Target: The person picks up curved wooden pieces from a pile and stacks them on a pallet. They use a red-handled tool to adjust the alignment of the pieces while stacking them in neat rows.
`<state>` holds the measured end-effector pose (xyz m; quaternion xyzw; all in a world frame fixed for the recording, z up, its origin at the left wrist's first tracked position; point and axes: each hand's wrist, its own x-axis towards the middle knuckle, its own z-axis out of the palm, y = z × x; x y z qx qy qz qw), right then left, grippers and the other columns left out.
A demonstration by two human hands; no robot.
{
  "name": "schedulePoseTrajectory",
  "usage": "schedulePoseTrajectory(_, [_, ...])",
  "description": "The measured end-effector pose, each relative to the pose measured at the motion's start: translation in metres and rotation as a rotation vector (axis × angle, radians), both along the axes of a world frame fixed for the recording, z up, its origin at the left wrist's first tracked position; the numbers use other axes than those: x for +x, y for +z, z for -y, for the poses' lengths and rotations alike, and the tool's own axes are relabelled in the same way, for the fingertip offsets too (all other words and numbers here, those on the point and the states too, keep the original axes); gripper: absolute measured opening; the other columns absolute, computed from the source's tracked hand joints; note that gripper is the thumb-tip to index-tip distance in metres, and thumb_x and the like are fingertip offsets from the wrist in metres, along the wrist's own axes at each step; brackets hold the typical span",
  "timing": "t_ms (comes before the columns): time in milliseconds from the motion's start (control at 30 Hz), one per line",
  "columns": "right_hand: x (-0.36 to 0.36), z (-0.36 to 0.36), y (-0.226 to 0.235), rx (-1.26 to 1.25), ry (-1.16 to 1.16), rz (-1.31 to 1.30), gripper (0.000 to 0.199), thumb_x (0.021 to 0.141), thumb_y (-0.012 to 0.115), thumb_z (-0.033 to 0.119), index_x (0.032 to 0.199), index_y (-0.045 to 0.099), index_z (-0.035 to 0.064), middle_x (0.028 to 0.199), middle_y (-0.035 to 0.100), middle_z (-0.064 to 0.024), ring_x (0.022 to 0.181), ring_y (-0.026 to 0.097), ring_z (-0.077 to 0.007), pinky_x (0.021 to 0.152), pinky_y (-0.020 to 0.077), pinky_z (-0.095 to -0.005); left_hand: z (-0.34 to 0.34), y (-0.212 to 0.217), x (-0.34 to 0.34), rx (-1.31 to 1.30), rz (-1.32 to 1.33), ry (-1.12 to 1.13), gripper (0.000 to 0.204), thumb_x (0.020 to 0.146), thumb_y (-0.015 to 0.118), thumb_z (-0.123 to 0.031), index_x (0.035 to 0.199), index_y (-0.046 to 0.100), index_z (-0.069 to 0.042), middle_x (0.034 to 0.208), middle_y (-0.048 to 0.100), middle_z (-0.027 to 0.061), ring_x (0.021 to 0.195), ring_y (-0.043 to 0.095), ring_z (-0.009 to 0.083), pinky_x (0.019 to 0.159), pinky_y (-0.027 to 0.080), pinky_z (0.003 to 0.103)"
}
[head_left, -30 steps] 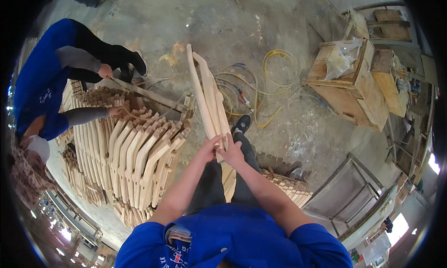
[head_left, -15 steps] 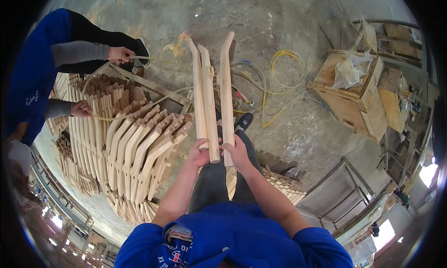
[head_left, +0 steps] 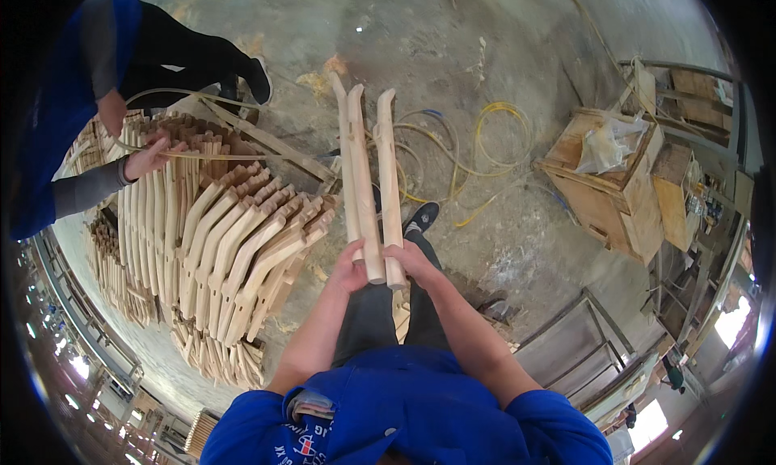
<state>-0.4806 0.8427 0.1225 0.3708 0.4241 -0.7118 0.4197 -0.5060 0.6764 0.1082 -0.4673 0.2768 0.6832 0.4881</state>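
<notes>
Three pale wooden pieces, shaped like chair legs with bent far ends, stretch out in front of me. My left hand (head_left: 348, 271) is closed around the near ends of two wooden legs (head_left: 366, 206), which lie side by side. My right hand (head_left: 413, 260) grips the near end of a single wooden leg (head_left: 389, 182). A narrow gap separates that leg from the pair. Part of my left fingers is hidden behind the wood.
Large stacks of similar wooden legs (head_left: 218, 255) stand to my left. Beside them, a co-worker's hand (head_left: 148, 157) holds a pale hose (head_left: 226, 155). Yellow hoses (head_left: 505, 113) coil on the concrete floor ahead. A wooden box (head_left: 594, 182) with a plastic bag stands at right, above a metal frame (head_left: 582, 336).
The far ends of the legs have come nearer, and my right hand's leg has moved closer to the pair. The co-worker has shifted, with their hands and the hose in new places.
</notes>
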Motion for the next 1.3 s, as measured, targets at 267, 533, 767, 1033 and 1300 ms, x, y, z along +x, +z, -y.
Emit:
schedulePoseTrajectory(267, [-0.028,0.011,0.022,-0.197,-0.24,-0.03,0.052,0.073,0.052,0.011,0.121,0.037,-0.003,0.103,0.052,-0.016,0.083,0.06,-0.0236,0.067,0.0535,-0.0359,-0.015,0.014,-0.006,-0.331,-0.222,-0.335,0.045,0.078,0.059,-0.029,0.117,0.04,-0.016,0.091,0.054,0.0056,0.073,0.053,0.0153,0.063,0.046,0.031])
schedulePoseTrajectory(533, [-0.051,-0.008,0.038,-0.744,-0.66,0.301,0.057,0.071,0.057,0.026,0.113,0.039,-0.0079,0.096,0.05,-0.0158,0.081,0.056,-0.0262,0.075,0.0489,-0.0396,0.035,0.016,-0.043,0.192,0.115,0.197,0.04,0.084,0.056,-0.038,0.112,0.046,-0.011,0.069,0.05,0.0062,0.056,0.051,0.017,0.048,0.045,0.03])
schedulePoseTrajectory(767, [-0.097,-0.034,0.059,-0.729,-0.645,0.265,0.058,0.074,0.052,0.034,0.111,0.043,-0.0093,0.094,0.055,-0.0187,0.086,0.057,-0.03,0.078,0.0486,-0.0395,-0.012,0.066,-0.043,0.253,-0.133,0.361,0.048,0.089,0.044,-0.05,0.112,0.05,-0.009,0.068,0.05,0.0054,0.059,0.047,0.0172,0.071,0.043,0.031])
schedulePoseTrajectory(1033, [-0.125,-0.059,0.066,-0.574,-0.186,0.26,0.046,0.081,0.042,0.033,0.11,0.048,-0.0025,0.091,0.06,-0.0164,0.086,0.061,-0.0273,0.08,0.0498,-0.0389,-0.049,0.076,-0.054,0.405,-0.071,0.622,0.045,0.091,0.034,-0.052,0.1,0.052,-0.012,0.068,0.053,0.0037,0.058,0.051,0.0162,0.062,0.043,0.033])
schedulePoseTrajectory(1300, [-0.17,-0.065,0.064,-0.225,0.411,0.14,0.06,0.083,0.039,0.048,0.122,0.046,0.0045,0.105,0.058,-0.0133,0.092,0.059,-0.0236,0.08,0.046,-0.0353,-0.07,0.107,-0.1,0.07,-0.105,0.353,0.064,0.082,0.038,-0.063,0.12,0.047,-0.012,0.105,0.056,0.0134,0.09,0.057,0.026,0.076,0.046,0.04])
